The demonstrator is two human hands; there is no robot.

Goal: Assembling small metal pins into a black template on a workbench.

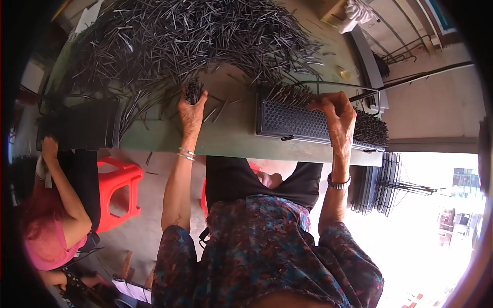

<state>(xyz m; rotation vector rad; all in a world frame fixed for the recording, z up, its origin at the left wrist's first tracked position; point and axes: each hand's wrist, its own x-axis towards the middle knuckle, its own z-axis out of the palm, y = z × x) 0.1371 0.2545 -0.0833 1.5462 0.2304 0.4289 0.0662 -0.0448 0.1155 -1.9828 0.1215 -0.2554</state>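
My left hand (191, 114) is closed around a bundle of short, thin dark sticks (193, 91), held upright over the table near the large pile. Farther right, my right hand (336, 114) is bent over a long black rack (292, 119) with a honeycomb-like front of small holes. Its thumb and fingertips are pinched together at the rack's upper edge; what lies between them is too small to make out. Many thin dark sticks (372, 128) stand up out of the rack on both sides of this hand.
A big heap of loose dark sticks (195, 36) covers the table's far side. The greenish tabletop (226, 141) ends just before my lap. At left a co-worker's hand (50, 148) touches another dark rack (92, 123). A red stool (120, 195) stands below; wire racks (382, 182) are at right.
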